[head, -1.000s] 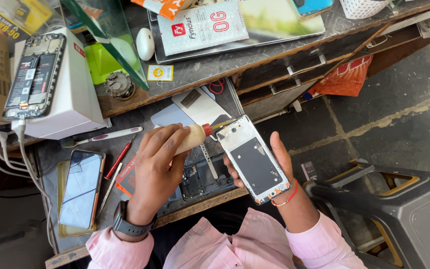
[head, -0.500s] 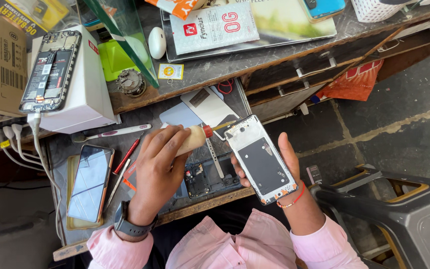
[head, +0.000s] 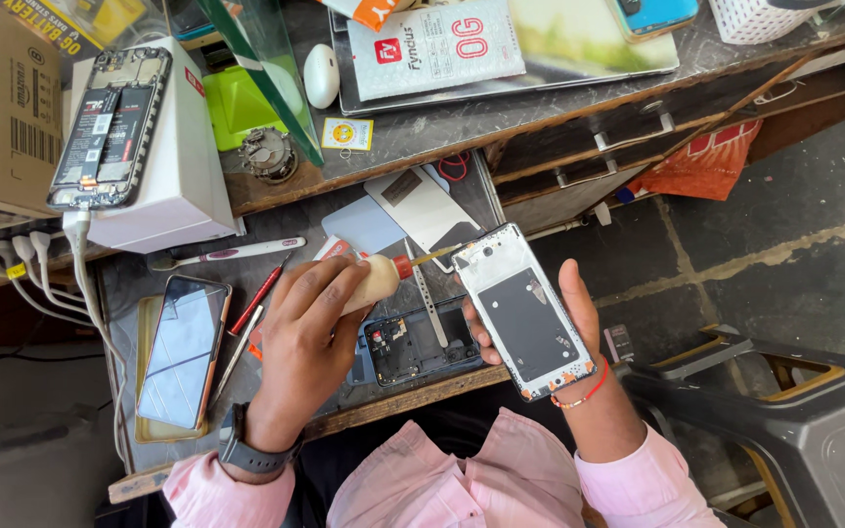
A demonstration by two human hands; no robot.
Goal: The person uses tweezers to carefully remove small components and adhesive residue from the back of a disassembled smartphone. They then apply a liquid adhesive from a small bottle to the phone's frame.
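Bottle: a small cream squeeze bottle with a red nozzle is clamped in the left hand grip, tip touching the frame's top edge.
Frame: a white phone frame is held over the bench edge, right hand fingers closed around its sides.
Beneath: an opened dark phone body lies on the bench.
Left side: a phone with screen lies in a shallow tray.

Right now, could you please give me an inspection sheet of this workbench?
Surface: grey mat on a wooden bench, crowded.
Job's things: white phone frame; small glue bottle, nozzle at the frame's top edge.
Clutter: opened dark phone lying below the bottle; phone with screen; toothbrush; white box carrying an open phone.
Grippers: left hand holds the bottle; right hand holds the frame.
Cables: white cables at the left edge.
Surroundings: stone floor, grey plastic stool.
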